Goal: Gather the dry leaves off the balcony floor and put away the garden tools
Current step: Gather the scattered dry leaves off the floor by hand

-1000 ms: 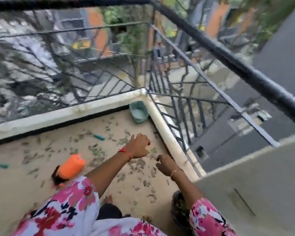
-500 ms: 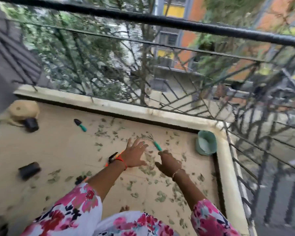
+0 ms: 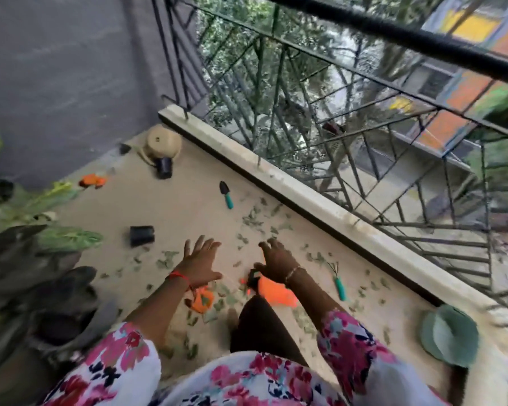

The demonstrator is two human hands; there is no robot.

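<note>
Both hands empty, fingers spread: L hand [image 3: 198, 263], R hand [image 3: 277, 263] above dry leaves [image 3: 255, 221]; rake [image 3: 338, 281] just right.

Head view — down, perhaps tilted, balcony floor [image 3: 188, 212]

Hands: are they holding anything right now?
No. The left hand is spread open and the right hand loosely curled, both empty above the dry leaves.

We hold both hands out, fingers spread, empty, above the floor [image 3: 188, 206]: left hand [image 3: 198, 263], right hand [image 3: 277, 263]. Leaves [image 3: 255, 219] lie scattered beyond them. A trowel [image 3: 226, 194] lies farther ahead, a hand rake [image 3: 338, 281] just right of the right hand.
</note>
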